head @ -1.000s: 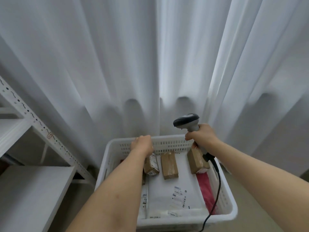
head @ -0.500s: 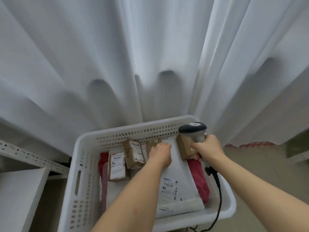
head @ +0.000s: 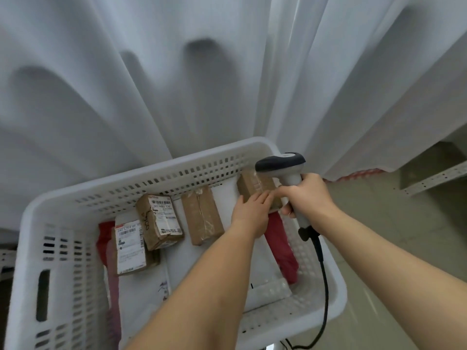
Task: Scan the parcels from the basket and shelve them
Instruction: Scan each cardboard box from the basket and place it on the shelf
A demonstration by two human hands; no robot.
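Head view: white perforated basket (head: pixel 63 248) sitting in front of a white curtain (head: pixel 151 84), holding several parcels. Left hand (head: pixel 250 213) is reaching into the basket's far right corner, its fingers lying nearly straight on the near end of a brown taped parcel (head: pixel 250 183); whether the thumb is gripping underneath cannot be told. Right hand (head: pixel 308 195) is curling round the handle of a grey barcode scanner (head: pixel 280 165), whose dark head is hovering just over that same parcel; the scanner's black cable (head: pixel 322 269) is hanging down outside the basket's right wall. A second plain brown parcel (head: pixel 202 214) is lying toward the far wall near the middle. To its left a labelled box (head: pixel 159 223) is resting tilted, overlapping another labelled box (head: pixel 130 246) that is lying flat nearer the left wall. All are lying on a white mailer (head: pixel 214 269) covering the basket floor, with a red soft package (head: pixel 283 248) showing along the right wall and red material (head: pixel 107 238) showing at the left. A metal shelf bracket (head: pixel 434 175) is showing at the right edge of the view
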